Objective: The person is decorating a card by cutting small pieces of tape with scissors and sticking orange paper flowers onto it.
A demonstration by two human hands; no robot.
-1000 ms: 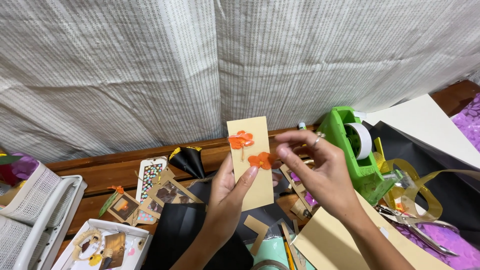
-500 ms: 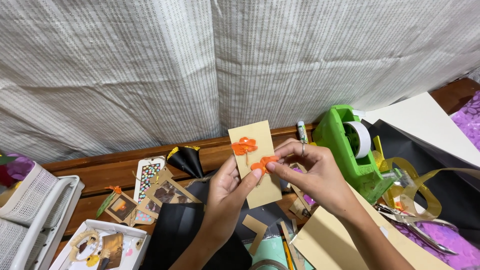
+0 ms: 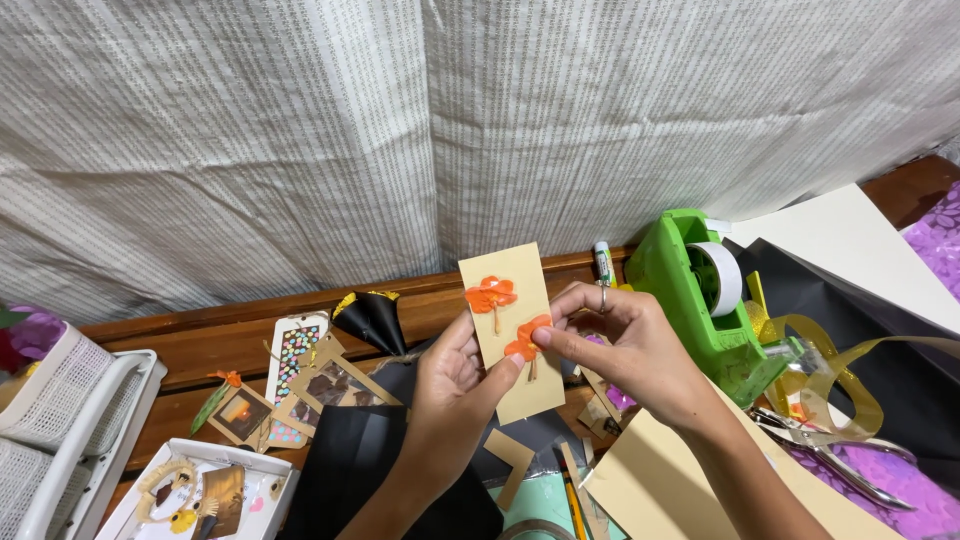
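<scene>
Two hands at work: both meet on one tan card [image 3: 512, 335] held upright above a cluttered wooden table [image 3: 230, 335].
Nearest clutter: a sheet of black paper [image 3: 350, 460] lies under the left wrist, a tan envelope [image 3: 650, 485] under the right forearm, and a small tan offcut [image 3: 515, 460] sits between them.
Left hand [image 3: 455, 385]: closed on the card from below and behind, its thumb pressing the card's lower front beside the lower flower.
Right hand [image 3: 625, 350]: fingers pinched on the lower orange paper flower [image 3: 527, 343], pressing it against the card; a ring shows on one finger.
Card: stands tilted slightly, just off the table, with an upper orange flower [image 3: 491, 295] already lying flat on it, well apart from both hands' fingertips.
Doing it well: I would judge the press should stay flat and even over petals and stem, the left thumb bracing the card from bending, so the flower sits parallel to the upper one without skewing.
Right side: a green tape dispenser [image 3: 705, 295] stands near the right hand, with pliers [image 3: 850, 470] beyond the forearm.
Left side: decorated bookmarks [image 3: 295, 365] and a white basket [image 3: 60, 410] lie well apart.
Farthest: a pale woven curtain [image 3: 400, 130] backs the table.
</scene>
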